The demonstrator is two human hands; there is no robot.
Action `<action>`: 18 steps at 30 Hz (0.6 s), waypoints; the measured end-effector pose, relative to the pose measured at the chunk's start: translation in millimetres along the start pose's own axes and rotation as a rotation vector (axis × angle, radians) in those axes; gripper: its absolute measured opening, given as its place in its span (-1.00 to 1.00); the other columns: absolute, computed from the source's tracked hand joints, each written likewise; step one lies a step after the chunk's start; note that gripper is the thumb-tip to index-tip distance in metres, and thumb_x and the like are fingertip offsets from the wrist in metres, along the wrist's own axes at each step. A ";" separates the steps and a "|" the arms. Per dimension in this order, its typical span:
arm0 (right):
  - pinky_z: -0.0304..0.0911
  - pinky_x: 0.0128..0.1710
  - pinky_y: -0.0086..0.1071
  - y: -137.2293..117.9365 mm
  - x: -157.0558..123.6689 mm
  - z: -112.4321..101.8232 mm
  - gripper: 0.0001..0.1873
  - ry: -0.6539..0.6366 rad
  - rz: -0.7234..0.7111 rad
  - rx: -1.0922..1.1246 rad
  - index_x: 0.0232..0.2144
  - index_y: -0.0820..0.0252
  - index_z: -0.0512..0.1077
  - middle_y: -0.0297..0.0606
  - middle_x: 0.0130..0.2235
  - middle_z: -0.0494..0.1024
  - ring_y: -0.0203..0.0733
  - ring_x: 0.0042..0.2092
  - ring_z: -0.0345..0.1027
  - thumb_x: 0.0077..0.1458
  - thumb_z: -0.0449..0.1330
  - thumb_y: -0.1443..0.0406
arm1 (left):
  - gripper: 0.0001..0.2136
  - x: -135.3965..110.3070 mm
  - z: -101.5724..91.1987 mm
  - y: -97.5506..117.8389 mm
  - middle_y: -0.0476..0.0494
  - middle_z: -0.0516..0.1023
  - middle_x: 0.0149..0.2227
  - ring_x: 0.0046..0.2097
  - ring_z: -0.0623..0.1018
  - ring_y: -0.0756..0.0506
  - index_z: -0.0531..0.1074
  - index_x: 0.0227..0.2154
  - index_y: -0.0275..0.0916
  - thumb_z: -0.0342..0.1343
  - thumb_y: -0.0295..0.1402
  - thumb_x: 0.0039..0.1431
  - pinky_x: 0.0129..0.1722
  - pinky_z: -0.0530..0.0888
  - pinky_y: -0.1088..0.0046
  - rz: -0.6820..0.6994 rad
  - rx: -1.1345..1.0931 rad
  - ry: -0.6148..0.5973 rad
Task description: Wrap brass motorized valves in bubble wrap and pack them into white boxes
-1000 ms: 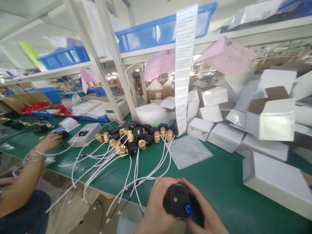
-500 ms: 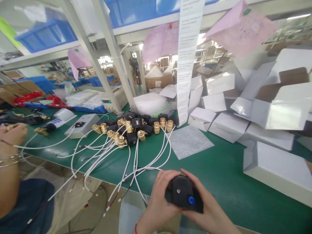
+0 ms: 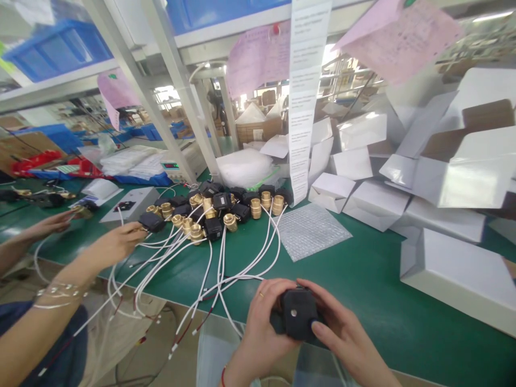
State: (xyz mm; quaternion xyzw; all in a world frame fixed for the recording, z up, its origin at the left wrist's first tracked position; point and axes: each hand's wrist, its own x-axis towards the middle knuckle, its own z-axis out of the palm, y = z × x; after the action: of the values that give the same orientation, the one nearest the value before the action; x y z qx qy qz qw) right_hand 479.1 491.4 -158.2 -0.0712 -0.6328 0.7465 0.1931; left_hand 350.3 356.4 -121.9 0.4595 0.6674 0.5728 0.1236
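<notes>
- A black device [image 3: 297,307] is held between two hands above the near edge of a green table [image 3: 374,285], between 5 and 6 o'clock in the view.
- Its left side is gripped by the left hand [image 3: 262,333], fingers curled.
- Its right side is clasped by the right hand [image 3: 342,330], fingers bent.
- From it, brass-and-black fittings [image 3: 213,228] are heaped at 11 o'clock, bubble wrap [image 3: 316,231] laid near 12, white boxes [image 3: 459,274] piled toward 2.

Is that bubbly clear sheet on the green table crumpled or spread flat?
Spread flat: the bubbly sheet lies on the green table, beyond the black device, its broad four-sided outline showing.
</notes>
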 end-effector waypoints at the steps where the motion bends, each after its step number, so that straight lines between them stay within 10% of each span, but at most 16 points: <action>1: 0.18 0.26 -0.18 -0.5 0.8 0.5 -0.43 0.005 0.000 0.017 0.29 -0.05 0.35 -0.14 0.24 0.35 0.11 0.24 0.23 0.36 0.31 -0.03 | -0.39 0.6 -0.4 0.0 -0.01 0.49 0.03 0.04 0.48 -0.13 0.36 0.04 -0.02 0.35 -0.62 -0.07 0.08 0.41 0.33 -0.007 -0.004 -0.003; 12: 0.24 0.23 -0.18 -7.1 8.3 3.1 -0.32 0.008 -0.013 0.040 0.31 0.00 0.32 -0.12 0.28 0.30 0.12 0.27 0.20 0.33 0.30 -0.14 | -0.26 3.0 1.2 -3.5 -0.09 0.52 0.05 0.05 0.51 -0.22 0.41 0.08 -0.08 0.47 -0.55 -0.25 0.12 0.44 0.25 -0.286 -0.114 0.023; 18: 0.19 0.24 -0.16 -1.5 8.2 6.5 -0.18 0.071 -0.023 -0.266 0.31 0.15 0.29 -0.10 0.25 0.34 0.13 0.25 0.21 0.06 0.44 0.16 | -0.27 2.8 1.6 -3.0 -0.16 0.58 -0.05 -0.03 0.53 -0.24 0.44 0.04 -0.23 0.41 -0.54 -0.35 0.01 0.48 0.30 -0.523 -0.241 0.103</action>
State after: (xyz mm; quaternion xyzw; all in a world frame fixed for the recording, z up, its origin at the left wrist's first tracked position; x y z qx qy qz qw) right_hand 469.6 488.7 -154.5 -0.1152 -0.7196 0.6509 0.2128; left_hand 348.4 359.9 -124.1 0.2242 0.6957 0.6193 0.2867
